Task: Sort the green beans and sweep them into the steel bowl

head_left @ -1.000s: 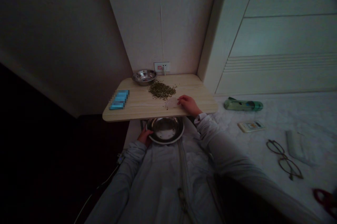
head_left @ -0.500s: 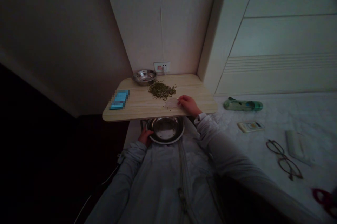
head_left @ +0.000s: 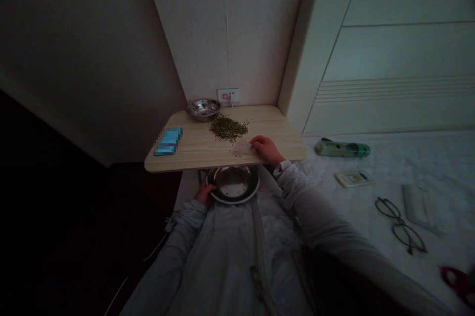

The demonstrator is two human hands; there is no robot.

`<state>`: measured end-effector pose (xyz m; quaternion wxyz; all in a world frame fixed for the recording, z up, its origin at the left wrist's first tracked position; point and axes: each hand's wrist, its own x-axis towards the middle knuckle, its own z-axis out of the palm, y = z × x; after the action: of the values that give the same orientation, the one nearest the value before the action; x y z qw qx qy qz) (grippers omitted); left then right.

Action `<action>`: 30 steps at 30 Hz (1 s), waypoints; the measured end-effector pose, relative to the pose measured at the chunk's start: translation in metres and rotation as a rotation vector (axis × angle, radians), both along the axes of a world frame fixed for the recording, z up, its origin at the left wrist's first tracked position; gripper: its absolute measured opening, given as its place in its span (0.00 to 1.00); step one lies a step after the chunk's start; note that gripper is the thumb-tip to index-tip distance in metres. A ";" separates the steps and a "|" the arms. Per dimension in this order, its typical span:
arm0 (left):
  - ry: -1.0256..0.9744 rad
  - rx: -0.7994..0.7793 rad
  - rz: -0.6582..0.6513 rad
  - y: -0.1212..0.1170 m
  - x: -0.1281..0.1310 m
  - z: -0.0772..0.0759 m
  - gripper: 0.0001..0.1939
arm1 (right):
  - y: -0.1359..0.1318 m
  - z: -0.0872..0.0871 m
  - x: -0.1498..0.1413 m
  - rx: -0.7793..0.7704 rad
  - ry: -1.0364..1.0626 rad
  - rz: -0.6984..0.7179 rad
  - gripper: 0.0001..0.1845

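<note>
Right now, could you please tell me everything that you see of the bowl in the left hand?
The bowl is round, shiny and metal-looking, with a pale rim. It opens upward, and its floor looks speckled, with what I cannot tell. The tabletop's near edge partly hides its far side. The left hand holds its left side.

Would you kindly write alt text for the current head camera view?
A person's right hand holds a thin translucent piece at a small wooden table scattered with green grains, while the left hand holds a metal bowl below its near edge. A second bowl stands at the back; glasses, a phone and a green object lie on the bed.
</note>
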<state>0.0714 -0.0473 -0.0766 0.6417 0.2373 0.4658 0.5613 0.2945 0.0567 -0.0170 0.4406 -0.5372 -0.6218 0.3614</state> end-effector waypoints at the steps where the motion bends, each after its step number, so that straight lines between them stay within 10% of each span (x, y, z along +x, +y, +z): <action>1: -0.001 0.001 0.003 0.000 0.000 0.001 0.31 | 0.000 0.000 0.000 -0.002 0.001 0.002 0.08; 30: -0.009 0.025 -0.011 0.002 0.000 -0.002 0.32 | 0.004 -0.006 0.003 -0.029 -0.054 0.098 0.08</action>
<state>0.0717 -0.0456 -0.0786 0.6440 0.2450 0.4545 0.5645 0.2975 0.0602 -0.0228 0.3974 -0.5221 -0.6539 0.3768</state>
